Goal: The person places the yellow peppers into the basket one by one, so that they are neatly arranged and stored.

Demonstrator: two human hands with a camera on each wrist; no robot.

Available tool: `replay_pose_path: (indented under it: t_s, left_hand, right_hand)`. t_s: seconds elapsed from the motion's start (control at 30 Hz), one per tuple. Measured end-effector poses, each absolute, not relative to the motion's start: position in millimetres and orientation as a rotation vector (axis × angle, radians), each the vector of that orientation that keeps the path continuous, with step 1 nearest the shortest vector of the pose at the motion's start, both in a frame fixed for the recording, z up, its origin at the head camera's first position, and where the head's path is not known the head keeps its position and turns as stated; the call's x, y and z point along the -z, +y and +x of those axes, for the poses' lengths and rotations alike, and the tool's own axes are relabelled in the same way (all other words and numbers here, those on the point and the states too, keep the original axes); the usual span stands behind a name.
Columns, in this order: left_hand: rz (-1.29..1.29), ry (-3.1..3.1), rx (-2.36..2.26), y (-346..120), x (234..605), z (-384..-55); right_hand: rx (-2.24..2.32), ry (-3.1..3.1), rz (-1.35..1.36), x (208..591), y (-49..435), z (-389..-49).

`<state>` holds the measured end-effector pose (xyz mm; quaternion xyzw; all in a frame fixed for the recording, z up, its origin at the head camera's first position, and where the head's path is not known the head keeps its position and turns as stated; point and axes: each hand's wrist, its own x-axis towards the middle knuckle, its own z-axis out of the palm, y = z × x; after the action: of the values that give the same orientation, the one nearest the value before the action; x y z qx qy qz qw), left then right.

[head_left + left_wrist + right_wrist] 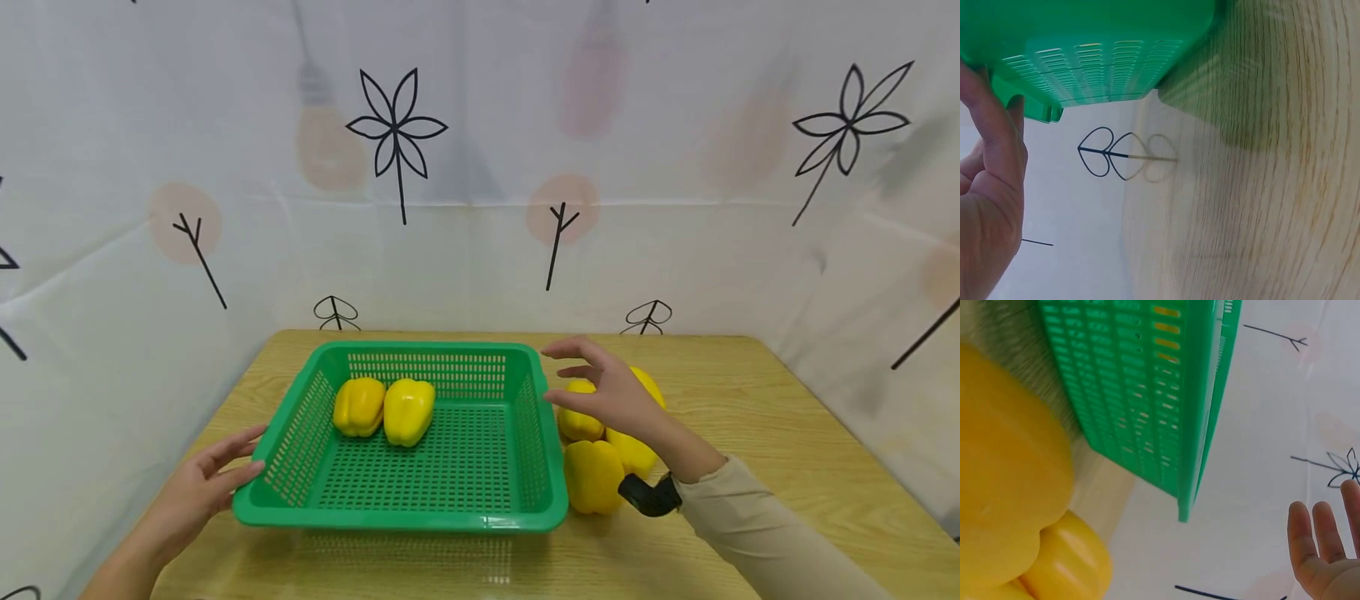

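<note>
A green plastic basket [405, 521] with slotted walls stands on the table, and two yellow bell peppers, one [359, 407] beside the other [408, 412], lie in its left half. My left hand [198, 483] holds the basket's left rim, thumb at the edge; the left wrist view shows fingers [994, 119] up against the outer wall. Over several yellow bell peppers [594, 477] at the basket's right side, my right hand [600, 387] hovers with spread, loosely bent fingers and nothing in them. Its fingertips are close to the right rim. From the right wrist, those peppers [1004, 475] appear large beside the basket wall [1129, 381].
The wooden table [750, 433] runs out to the right of the peppers. A white curtain [480, 267] printed with flowers and twigs hangs behind the table and along both sides. A black strap [651, 495] sits at my right wrist by the sleeve.
</note>
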<state>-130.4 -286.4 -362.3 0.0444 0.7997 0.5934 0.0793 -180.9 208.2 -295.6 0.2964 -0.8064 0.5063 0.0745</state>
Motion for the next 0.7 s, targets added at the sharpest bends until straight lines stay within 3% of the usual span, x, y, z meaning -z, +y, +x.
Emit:
replay_pose_path:
  t_s: [0.7]
  left_hand:
    - [0.113,2.428,-1.745,-284.7,359.6,-127.4]
  right_hand:
    - [-1.379,-2.412,0.845,306.0,247.2,-175.8]
